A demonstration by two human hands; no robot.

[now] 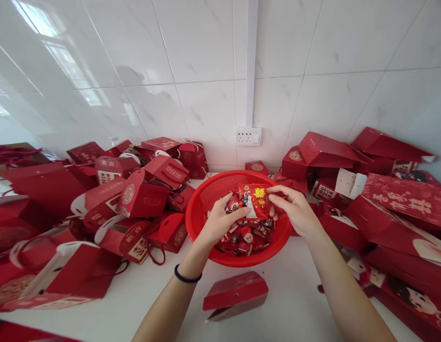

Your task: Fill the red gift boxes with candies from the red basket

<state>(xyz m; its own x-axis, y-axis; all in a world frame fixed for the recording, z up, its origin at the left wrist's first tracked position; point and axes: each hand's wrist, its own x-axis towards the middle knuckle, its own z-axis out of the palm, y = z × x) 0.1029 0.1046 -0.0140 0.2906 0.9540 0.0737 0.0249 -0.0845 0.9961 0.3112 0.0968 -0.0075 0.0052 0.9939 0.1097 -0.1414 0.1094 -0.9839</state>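
Over a red plastic basket [206,190], both my hands hold a small red packet [254,200] printed with yellow characters and two figures. My left hand [224,221] grips its lower left side, thumb on the front. At the packet's right edge, my right hand [292,209] pinches it between thumb and fingers. Below them in the basket lie several red wrapped candies [246,235]. A red paper box [236,293] lies on its side on the white table, just in front of the basket.
Many red gift boxes [144,194] are heaped on the left of the table [149,299]. More red boxes [327,152] are piled on the right. Behind stands a white tiled wall [206,109] with a power socket [249,136].
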